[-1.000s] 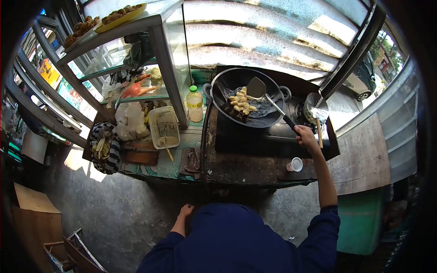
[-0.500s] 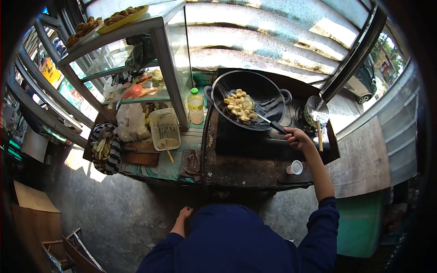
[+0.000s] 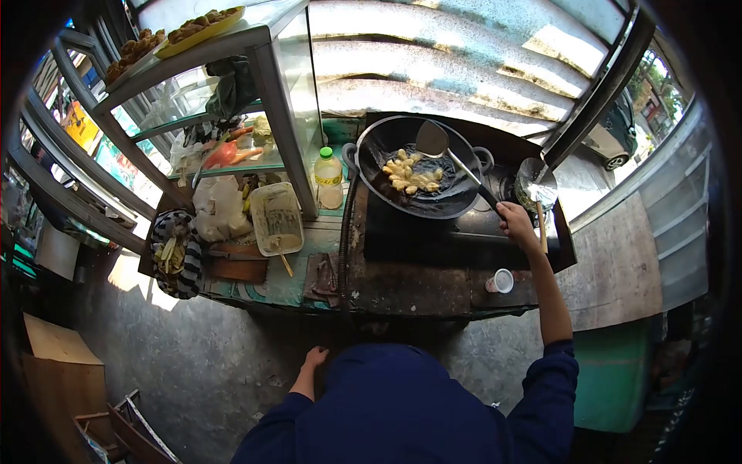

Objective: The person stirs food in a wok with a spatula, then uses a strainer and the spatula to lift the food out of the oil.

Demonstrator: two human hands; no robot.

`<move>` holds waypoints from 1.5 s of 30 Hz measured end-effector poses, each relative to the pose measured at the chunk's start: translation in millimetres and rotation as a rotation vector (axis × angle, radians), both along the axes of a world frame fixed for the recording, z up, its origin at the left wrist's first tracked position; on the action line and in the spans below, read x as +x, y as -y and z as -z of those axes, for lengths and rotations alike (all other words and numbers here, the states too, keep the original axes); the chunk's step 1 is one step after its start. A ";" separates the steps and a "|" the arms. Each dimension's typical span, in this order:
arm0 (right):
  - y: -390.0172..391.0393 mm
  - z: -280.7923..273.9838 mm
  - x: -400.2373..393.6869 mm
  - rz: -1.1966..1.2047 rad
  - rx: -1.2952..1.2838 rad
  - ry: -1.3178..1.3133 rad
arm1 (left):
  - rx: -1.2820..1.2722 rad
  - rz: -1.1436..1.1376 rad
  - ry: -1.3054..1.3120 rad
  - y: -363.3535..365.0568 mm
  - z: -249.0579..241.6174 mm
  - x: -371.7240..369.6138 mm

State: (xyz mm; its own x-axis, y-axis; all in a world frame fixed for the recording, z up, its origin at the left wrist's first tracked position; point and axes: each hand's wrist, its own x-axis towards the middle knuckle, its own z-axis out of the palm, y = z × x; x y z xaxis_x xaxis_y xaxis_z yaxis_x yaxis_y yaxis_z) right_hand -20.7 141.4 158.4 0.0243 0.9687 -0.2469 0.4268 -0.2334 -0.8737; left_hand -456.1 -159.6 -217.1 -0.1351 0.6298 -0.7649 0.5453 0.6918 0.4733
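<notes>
The corrugated metal wall throws bright light over this cramped stall, and the worn counter stands on a grey concrete floor. From where I stand, the person's right hand is wrapped firmly around the black handle of a long spatula. The left hand hangs low beside the body, well apart from the counter; its fingers look loosely curled, though I cannot tell whether anything is inside them.

The spatula's long axis slants from the right hand away and leftward, over the rim of the wok. Its broad blade stands toward the far side, just beyond the golden pieces; whether it touches the wok's wall, I can't make out. Those pieces lie bunched in dark oil, left of the shaft and on the near side of the blade. The right hand is clearly the nearer one to them.

Further out, a small cup sits on the near edge of the stove, and a smaller pan stands right of the wok. Leftward come a green-capped bottle, a plastic tub and the glass case.
</notes>
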 end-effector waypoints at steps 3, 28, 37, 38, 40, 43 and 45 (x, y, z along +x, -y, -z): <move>-11.1 7.7 14.4 0.060 0.007 0.083 | 0.013 0.026 -0.016 0.1 3.9 -3.5; 3.9 -9.8 -17.3 -0.063 -0.220 -0.215 | -0.067 0.008 0.024 -10.4 1.7 -3.4; 14.1 0.2 16.2 -0.015 0.546 0.775 | 0.140 0.075 -0.113 -6.1 36.7 -4.5; 12.0 7.1 23.5 -0.016 0.546 0.776 | 0.156 0.091 -0.121 -5.0 38.5 -4.5; 12.1 13.3 31.0 0.094 -0.001 0.174 | 0.064 0.048 -0.053 -5.2 24.9 -3.1; 23.6 8.2 16.6 0.125 -0.386 -0.292 | -0.038 0.013 0.019 -3.3 14.8 -1.6; 22.4 13.8 17.3 0.127 -0.490 -0.414 | -0.050 0.019 0.020 -0.8 9.4 -2.8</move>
State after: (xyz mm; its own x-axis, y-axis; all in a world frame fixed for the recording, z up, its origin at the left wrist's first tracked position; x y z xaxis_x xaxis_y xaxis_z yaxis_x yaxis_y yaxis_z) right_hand -3.4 119.0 144.6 -0.0609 0.7376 -0.6725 0.0204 -0.6727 -0.7397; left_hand -458.9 -158.8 -226.5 -0.1079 0.5935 -0.7976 0.5496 0.7041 0.4496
